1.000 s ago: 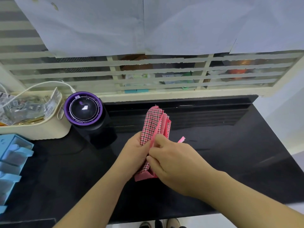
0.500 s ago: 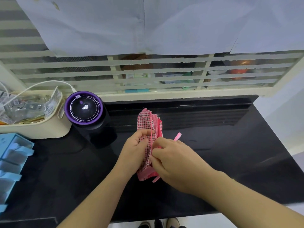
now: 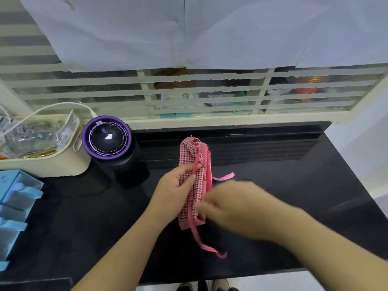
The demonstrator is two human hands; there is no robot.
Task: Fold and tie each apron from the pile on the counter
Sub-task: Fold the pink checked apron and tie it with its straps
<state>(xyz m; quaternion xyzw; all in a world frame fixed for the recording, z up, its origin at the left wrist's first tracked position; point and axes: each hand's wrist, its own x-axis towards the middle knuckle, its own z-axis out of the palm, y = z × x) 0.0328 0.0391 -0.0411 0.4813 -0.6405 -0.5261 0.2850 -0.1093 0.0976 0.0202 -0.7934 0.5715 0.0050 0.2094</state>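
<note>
Fingers [image 3: 187, 181] of the left hand [image 3: 173, 193] pinch the left edge of the folded pink checked cloth apron [image 3: 190, 154] at mid-frame, over the glossy black tabletop [image 3: 283, 185]. Its long axis runs up-down in the frame, frayed end pointing up toward the cream window grille [image 3: 210, 88]. The right hand [image 3: 237, 206] is motion-blurred at the bundle's lower right; whether its fingers grasp anything cannot be told. Compared with half a second ago, the pink strap [image 3: 206, 247] trails much farther below the bundle. At left, a cream plastic basket [image 3: 52, 164] holds clear crinkled packets [image 3: 31, 139]; the light-blue plastic drawer unit [image 3: 19, 192] below it has unclear contents.
</note>
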